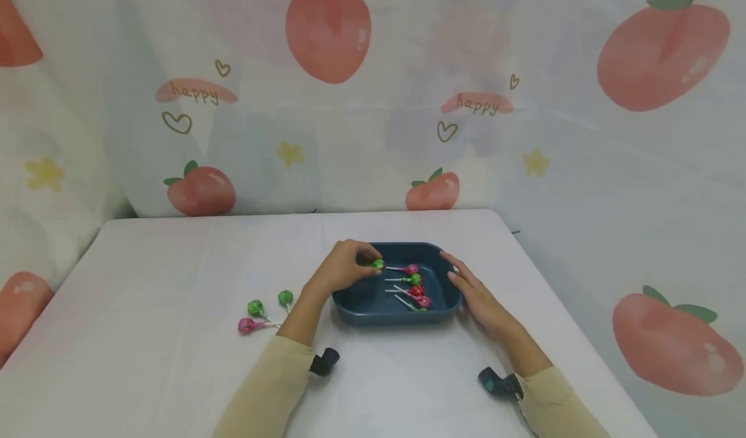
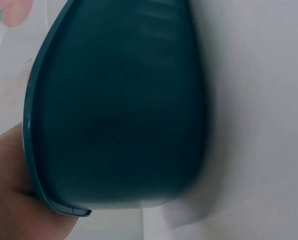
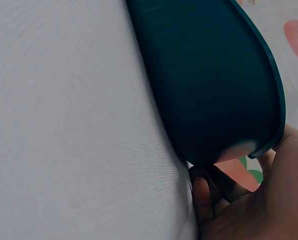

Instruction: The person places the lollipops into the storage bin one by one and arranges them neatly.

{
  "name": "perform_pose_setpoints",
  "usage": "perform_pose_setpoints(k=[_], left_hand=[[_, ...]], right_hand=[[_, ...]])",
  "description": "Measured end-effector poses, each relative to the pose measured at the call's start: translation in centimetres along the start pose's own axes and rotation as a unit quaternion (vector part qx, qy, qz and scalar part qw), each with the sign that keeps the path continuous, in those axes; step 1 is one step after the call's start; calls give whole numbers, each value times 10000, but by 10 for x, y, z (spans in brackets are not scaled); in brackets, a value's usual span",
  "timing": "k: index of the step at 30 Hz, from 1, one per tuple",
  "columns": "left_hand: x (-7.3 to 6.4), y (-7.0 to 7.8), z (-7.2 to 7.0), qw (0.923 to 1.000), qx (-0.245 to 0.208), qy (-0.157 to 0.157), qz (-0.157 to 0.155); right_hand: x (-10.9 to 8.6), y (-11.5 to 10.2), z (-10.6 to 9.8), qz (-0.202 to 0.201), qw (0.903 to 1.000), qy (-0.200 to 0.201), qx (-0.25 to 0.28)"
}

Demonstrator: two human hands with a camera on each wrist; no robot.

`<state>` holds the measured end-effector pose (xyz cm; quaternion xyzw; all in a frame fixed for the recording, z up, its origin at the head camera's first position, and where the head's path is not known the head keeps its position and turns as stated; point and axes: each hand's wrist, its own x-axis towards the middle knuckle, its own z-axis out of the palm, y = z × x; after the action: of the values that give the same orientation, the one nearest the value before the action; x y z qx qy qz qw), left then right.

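A dark blue rectangular tray [image 1: 381,318] stands on the white table. Over its left end, my left hand [image 1: 345,264] pinches a green-wrapped lollipop [image 1: 378,264] by its head. Several lollipops lie in the tray's right half, among them a pink one [image 1: 412,269], a green one [image 1: 416,280] and a red one [image 1: 417,290], sticks pointing left. My right hand [image 1: 480,299] holds the tray's right end at the rim. In the right wrist view, fingers [image 3: 202,195] of that hand bend beside the tray's lower wall. The left wrist view hides the lollipops behind the tray wall.
Left of my left forearm, two green lollipops [image 1: 255,308] and a pink lollipop [image 1: 247,325] lie on the table [image 1: 146,334]. A fabric backdrop [image 1: 373,133] with printed peaches hangs behind the table and along both sides.
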<state>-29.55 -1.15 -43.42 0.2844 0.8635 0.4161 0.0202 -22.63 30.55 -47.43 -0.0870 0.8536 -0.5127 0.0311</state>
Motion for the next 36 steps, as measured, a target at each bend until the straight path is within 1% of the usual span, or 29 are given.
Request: perform_pose_setpoints(k=[2,4,9,18,21,26,31,36], left_hand=[[1,2,0,9999,92,52,-15],[2,5,1,9995,278,129,-77],[6,7,5,9963,760,235,-337],[15,9,10,9933,1004,204,-536],[18,10,12,9902,1198,261,-672],[21,11,17,9828,1612,342,-832],[21,10,20,9782,1826,221,-969],[20,7,24,9763,1850,100,-1119]], right_hand=[[0,-1,0,-11,10000,7,10],[1,-1,-1,-29,10000,4,14],[1,-2,-1,-18,10000,-5,15],[1,-1,0,-57,10000,5,30],[1,-2,0,-102,9999,9,56],[1,-3,-1,-145,9999,10,74],[1,-3,0,-71,9999,18,68],[0,-1,1,87,9999,12,59]])
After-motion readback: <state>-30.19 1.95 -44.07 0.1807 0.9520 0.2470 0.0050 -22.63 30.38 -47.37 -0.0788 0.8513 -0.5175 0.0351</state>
